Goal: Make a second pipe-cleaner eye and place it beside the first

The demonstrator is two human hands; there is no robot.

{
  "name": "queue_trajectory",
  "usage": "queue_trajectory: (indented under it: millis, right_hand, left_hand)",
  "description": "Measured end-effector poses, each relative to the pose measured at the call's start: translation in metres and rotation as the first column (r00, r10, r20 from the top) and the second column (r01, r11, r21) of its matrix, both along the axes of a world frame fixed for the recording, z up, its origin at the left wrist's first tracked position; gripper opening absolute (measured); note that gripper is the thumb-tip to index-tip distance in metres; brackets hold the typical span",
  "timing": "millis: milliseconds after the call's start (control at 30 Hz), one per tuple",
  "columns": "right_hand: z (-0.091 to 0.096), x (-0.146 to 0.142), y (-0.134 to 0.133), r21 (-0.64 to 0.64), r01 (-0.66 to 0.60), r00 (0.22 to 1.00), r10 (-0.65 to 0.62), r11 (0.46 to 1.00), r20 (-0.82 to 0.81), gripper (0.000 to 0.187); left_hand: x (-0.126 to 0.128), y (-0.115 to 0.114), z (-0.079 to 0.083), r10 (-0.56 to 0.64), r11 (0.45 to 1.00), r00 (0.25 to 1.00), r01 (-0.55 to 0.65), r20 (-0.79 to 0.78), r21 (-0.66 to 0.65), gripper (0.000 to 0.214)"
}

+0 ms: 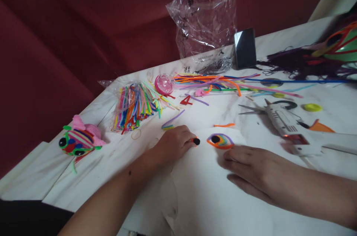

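Two hands: both are working low over a white paper sheet (206, 195), well apart from the purple-and-orange strands beyond.
Left hand (174, 143): its fingers are curling together at a black-dotted piece (196, 142), whose dark disc is showing past the fingertips; whether they are pinching or only pressing it, I cannot tell.
Right hand (253, 167): its fingers are bending loosely, the thumb standing apart below them, and the fingertips are reaching the lower right edge of an eye-shaped piece (223, 140); a grip on that edge I cannot make out.
Eye-shaped piece: it is lying flat on the paper between the hands, just beside the right fingertips and to the right of the black-dotted piece, with a gap separating the two.
Long axis: it is running left to right, the right end dipping slightly toward the right hand.
Black disc on it: this is sitting at the left end, facing the left hand; purple is edging the top, orange the bottom.
Black-dotted piece's axis: the fingers are hiding too much to tell.
Orange strip (224, 125): it is lying just beyond the eye-shaped piece, almost parallel to it.
White glue gun (287, 120): it is resting beyond the right hand, its nozzle pointing up-left.
Scissors (260, 109): their blades are spreading leftward beside the gun.
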State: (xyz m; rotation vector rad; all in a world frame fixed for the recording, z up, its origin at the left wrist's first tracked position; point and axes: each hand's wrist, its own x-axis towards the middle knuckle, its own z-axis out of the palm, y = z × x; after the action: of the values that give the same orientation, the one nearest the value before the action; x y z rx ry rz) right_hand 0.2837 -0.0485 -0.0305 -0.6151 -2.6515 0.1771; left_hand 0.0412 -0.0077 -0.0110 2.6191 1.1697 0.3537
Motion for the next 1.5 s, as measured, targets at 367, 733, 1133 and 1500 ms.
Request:
queue_trajectory:
  millis: [367,733,1133,1500]
  right_hand:
    - [-0.002,0.002,-0.002,0.035,-0.006,1.000,0.006,0.999,0.016,0.024]
    - [-0.001,0.000,-0.001,0.059,0.010,0.999,-0.008,0.998,-0.035,0.026]
    - [-0.001,0.001,-0.001,0.033,0.021,1.000,-0.020,0.999,-0.013,0.026]
    - [0.001,-0.001,-0.001,0.045,0.018,0.999,-0.016,0.999,-0.030,0.027]
  left_hand:
    - [0.004,0.003,-0.002,0.085,0.989,0.995,-0.078,0.056,-0.123,0.015]
    - [0.005,-0.001,0.001,0.268,0.931,0.950,-0.214,0.158,-0.297,0.021]
    - [0.000,-0.003,-0.002,0.279,0.959,0.948,-0.267,0.154,-0.090,0.013]
    - [0.000,-0.005,-0.009,0.188,0.982,0.964,-0.180,0.190,-0.057,0.013]
